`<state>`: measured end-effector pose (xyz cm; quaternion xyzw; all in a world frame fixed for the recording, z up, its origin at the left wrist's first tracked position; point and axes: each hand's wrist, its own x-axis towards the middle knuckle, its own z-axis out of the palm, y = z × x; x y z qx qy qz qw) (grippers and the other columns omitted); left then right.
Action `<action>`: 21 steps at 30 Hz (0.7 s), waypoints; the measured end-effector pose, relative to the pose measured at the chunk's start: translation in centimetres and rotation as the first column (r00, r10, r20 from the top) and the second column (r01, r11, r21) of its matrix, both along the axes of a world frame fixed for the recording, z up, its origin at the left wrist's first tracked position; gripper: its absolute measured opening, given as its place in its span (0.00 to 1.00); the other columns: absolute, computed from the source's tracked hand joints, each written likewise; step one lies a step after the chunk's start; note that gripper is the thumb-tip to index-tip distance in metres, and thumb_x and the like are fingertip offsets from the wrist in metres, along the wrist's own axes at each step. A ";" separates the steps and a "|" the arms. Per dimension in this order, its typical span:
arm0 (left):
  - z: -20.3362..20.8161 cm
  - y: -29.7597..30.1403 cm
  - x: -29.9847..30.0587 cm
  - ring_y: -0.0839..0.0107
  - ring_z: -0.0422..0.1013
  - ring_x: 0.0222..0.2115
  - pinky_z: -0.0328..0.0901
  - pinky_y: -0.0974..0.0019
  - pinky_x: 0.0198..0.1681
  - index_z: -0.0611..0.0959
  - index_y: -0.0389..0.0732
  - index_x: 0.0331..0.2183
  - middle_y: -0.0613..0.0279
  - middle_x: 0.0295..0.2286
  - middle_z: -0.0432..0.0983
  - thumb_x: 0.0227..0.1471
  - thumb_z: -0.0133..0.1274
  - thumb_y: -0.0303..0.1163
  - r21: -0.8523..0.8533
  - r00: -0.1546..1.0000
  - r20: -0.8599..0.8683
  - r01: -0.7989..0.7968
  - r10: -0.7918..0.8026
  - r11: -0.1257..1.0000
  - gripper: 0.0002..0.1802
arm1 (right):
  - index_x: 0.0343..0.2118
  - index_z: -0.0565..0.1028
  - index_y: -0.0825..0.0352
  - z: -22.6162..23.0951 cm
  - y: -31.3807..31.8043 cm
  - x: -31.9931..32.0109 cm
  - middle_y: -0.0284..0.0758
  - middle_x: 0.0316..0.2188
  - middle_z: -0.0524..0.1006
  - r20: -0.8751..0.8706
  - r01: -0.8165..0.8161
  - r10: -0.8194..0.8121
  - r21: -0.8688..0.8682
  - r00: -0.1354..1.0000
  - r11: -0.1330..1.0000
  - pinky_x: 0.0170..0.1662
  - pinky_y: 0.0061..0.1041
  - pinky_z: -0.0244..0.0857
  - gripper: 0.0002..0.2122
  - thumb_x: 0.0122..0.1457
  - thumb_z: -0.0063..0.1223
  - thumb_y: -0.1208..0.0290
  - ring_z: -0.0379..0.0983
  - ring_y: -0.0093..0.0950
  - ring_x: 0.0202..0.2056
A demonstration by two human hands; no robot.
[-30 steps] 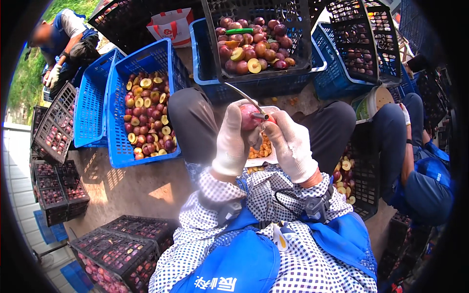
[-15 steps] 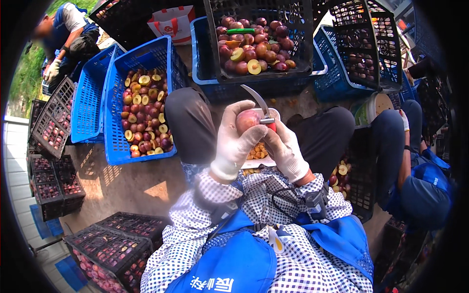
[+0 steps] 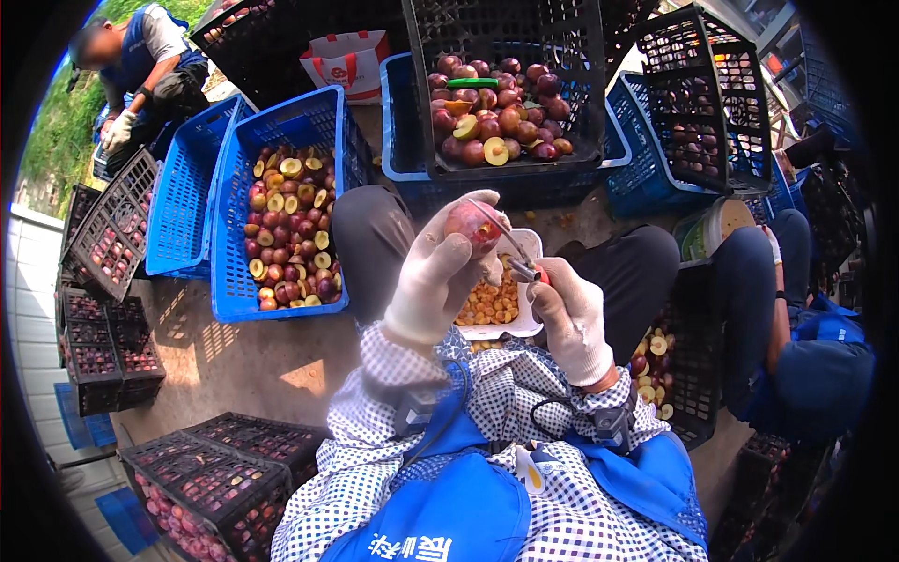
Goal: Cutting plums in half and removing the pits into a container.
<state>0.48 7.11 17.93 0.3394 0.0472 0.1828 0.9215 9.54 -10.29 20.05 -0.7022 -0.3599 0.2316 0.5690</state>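
In my gloved left hand [image 3: 423, 281] is a reddish plum [image 3: 468, 225], held up by the fingers and thumb. My gloved right hand [image 3: 575, 323] grips a small curved knife [image 3: 520, 255] by its red handle. The blade slants up and left along the plum's right side, and a small orange patch shows on the skin there. Whether the edge is in the flesh I cannot tell. Below both hands, between my knees, stands a white container [image 3: 479, 332] holding many orange-brown plum stones or bits, partly hidden by my left hand.
A blue crate [image 3: 267, 311] of halved plums stands left of my knee. Ahead, a tilted black crate [image 3: 513, 171] holds plums and a green-handled tool [image 3: 472, 82]. Black crates [image 3: 220, 473] of plums stand lower left. One co-worker [image 3: 154, 56] sits far left, another [image 3: 824, 365] close right.
My right hand has moved down and right, away from my left. The knife has swung from pointing up past the plum to slanting along its side. The view has shifted slightly.
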 end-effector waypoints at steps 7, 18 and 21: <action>0.7 -1.1 0.4 0.68 0.76 0.41 0.71 0.71 0.42 0.66 0.31 0.58 0.57 0.43 0.75 0.46 0.67 0.53 -0.053 0.997 -0.064 0.035 -0.038 0.998 0.49 | 0.40 0.76 0.68 0.0 0.2 0.2 0.40 0.27 0.78 0.067 -0.015 0.018 -0.039 0.998 0.999 0.32 0.27 0.70 0.08 0.62 0.51 0.70 0.78 0.31 0.28; -1.7 -1.5 1.6 0.72 0.74 0.39 0.68 0.71 0.43 0.73 0.35 0.53 0.60 0.40 0.76 0.50 0.66 0.46 0.077 0.993 -0.112 -0.026 0.034 0.997 0.36 | 0.44 0.74 0.70 -2.8 1.6 0.8 0.42 0.41 0.76 0.013 0.002 -0.002 -0.027 1.000 1.000 0.35 0.27 0.70 0.09 0.62 0.50 0.74 0.78 0.30 0.34; -0.8 -2.7 2.3 0.73 0.74 0.36 0.67 0.74 0.39 0.74 0.37 0.49 0.61 0.38 0.75 0.52 0.64 0.48 -0.004 0.993 -0.101 -0.063 0.062 0.998 0.31 | 0.45 0.75 0.70 -5.2 1.3 0.2 0.41 0.41 0.76 -0.214 0.050 -0.047 0.007 0.976 0.999 0.43 0.27 0.68 0.11 0.62 0.48 0.74 0.75 0.31 0.39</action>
